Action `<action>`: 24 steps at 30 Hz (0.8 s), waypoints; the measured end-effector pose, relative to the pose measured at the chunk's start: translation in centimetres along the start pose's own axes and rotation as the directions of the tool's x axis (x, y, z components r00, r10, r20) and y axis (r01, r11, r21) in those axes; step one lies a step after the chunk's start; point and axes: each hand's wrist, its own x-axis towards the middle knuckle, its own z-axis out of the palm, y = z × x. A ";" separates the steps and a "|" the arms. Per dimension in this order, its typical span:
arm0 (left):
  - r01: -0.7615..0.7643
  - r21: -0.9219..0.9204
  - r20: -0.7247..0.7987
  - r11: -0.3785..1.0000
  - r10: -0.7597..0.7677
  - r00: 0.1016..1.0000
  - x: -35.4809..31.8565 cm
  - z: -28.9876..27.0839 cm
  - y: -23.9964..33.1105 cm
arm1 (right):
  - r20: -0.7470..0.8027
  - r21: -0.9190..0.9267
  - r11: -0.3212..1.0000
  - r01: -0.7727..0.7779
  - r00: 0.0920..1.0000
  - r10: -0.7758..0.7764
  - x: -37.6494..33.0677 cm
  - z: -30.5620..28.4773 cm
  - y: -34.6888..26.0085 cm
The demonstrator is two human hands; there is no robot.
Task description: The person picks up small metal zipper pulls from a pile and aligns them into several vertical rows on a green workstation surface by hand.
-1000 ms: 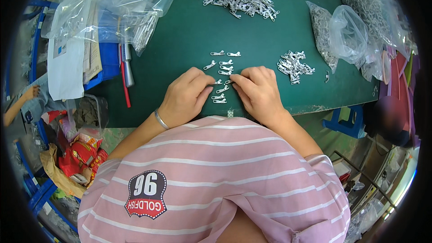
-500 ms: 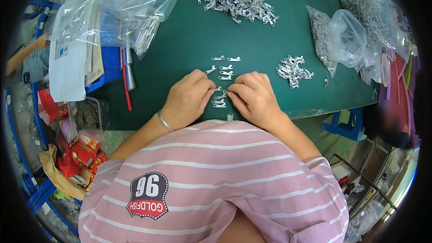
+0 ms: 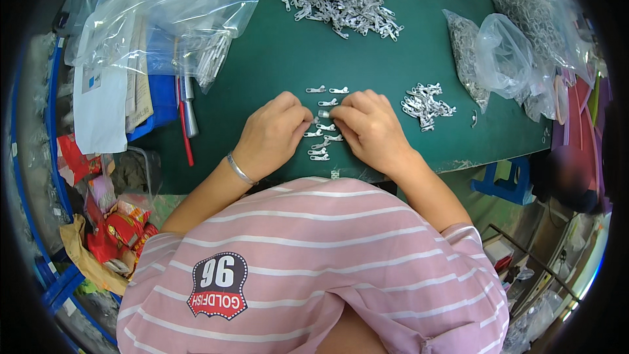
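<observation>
Small silver zipper sliders [image 3: 327, 103] lie in short rows on the green table, between and just beyond my hands. My left hand [image 3: 274, 132] is closed in a pinch, its fingertips at a small slider [image 3: 315, 120] that they partly cover. Facing it, my right hand [image 3: 373, 130] pinches another slider [image 3: 324, 113] at the thumb and forefinger. The two sets of fingertips are close but apart. Several sliders [image 3: 319, 152] lie nearer my body, below the fingertips. To the right sits a small heap of sliders [image 3: 427, 105].
A large slider pile [image 3: 344, 3] lies at the table's far side. Clear bags of metal parts [image 3: 466, 56] stand at the right. Plastic bags, papers [image 3: 99, 108], a blue tray [image 3: 160, 101] and a red pen [image 3: 184, 124] crowd the left. A blue stool [image 3: 503, 180] stands below the right edge.
Both hands have shifted slightly away from my body, up along the rows. Sliders near my fingertips before now lie free on the table, and my right hand holds one farther up.
</observation>
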 end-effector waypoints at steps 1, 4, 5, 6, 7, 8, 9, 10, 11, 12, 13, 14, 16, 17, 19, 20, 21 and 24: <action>0.003 -0.029 0.024 1.000 -0.002 1.000 -0.1 -0.2 0.0 | 0.001 0.009 1.000 0.002 1.000 -0.002 -0.1 -0.2 0.0; 0.040 -0.052 -0.031 0.998 -0.042 0.999 0.7 -0.6 0.0 | -0.015 0.005 1.000 0.006 1.000 -0.006 0.1 -0.5 -0.1; 0.057 -0.053 -0.069 0.997 -0.060 0.996 1.2 -0.5 -0.1 | -0.032 -0.022 1.000 -0.001 0.999 0.001 0.5 -0.3 0.0; 0.048 -0.030 -0.079 0.998 -0.051 0.996 1.8 -0.3 -0.2 | -0.049 -0.049 0.999 -0.010 0.999 0.007 0.7 -0.2 0.1; 0.040 -0.007 -0.089 0.999 -0.041 0.995 2.5 0.0 -0.3 | -0.022 -0.025 1.000 0.001 1.000 -0.001 0.9 -0.3 -0.1; 0.030 0.016 -0.098 0.999 -0.028 0.995 2.9 0.2 -0.4 | -0.012 -0.010 1.000 0.005 1.000 -0.005 0.9 -0.4 0.0; 0.045 0.048 -0.058 0.998 -0.042 0.997 2.9 0.3 -0.6 | -0.002 0.005 1.000 0.009 1.000 -0.009 0.9 -0.6 0.3; 0.030 0.056 -0.061 0.998 -0.027 0.998 3.0 0.3 -0.7 | 0.008 0.020 1.000 0.012 1.000 -0.012 0.9 -0.7 0.5; 0.018 0.061 -0.062 0.998 -0.014 0.998 2.8 0.4 -0.9 | -0.028 -0.031 0.999 0.012 1.000 -0.013 1.1 -1.0 0.9; 0.005 0.066 -0.063 0.998 -0.001 0.998 2.7 0.5 -1.0 | -0.064 -0.081 0.997 0.011 0.998 -0.016 1.4 -1.3 1.3; 0.024 0.051 -0.067 0.998 -0.020 0.998 2.7 0.5 -0.8 | -0.074 -0.081 0.997 -0.011 0.997 0.005 1.7 -1.4 1.8; 0.041 0.038 -0.070 0.998 -0.039 0.997 2.8 0.4 -0.4 | -0.065 -0.083 0.996 -0.014 0.998 0.009 1.9 -1.3 2.0; 0.026 0.036 -0.075 0.999 -0.024 0.997 3.0 0.6 -0.3 | -0.047 -0.085 0.996 -0.018 0.999 0.014 2.3 -0.9 2.1; -0.004 0.048 -0.078 0.999 0.008 0.997 3.1 0.8 -0.5 | -0.034 -0.101 0.995 -0.010 0.999 0.006 2.4 -0.8 2.1; -0.039 0.059 -0.072 0.998 0.043 0.996 3.2 0.9 -0.7 | -0.008 -0.132 0.991 0.008 1.000 -0.009 2.4 -0.7 2.1; -0.043 0.059 -0.061 0.997 0.047 0.997 3.2 0.9 -0.8 | 0.003 -0.145 0.989 0.016 1.000 -0.015 2.4 -0.5 2.1; -0.048 0.060 -0.049 0.997 0.051 0.997 3.2 0.8 -0.8 | -0.005 -0.134 0.991 0.018 1.000 -0.019 2.2 -0.5 2.1; 0.000 0.062 -0.072 0.998 0.005 0.997 2.6 0.5 -0.7 | -0.021 -0.110 0.994 0.024 0.999 -0.026 1.8 -0.5 2.1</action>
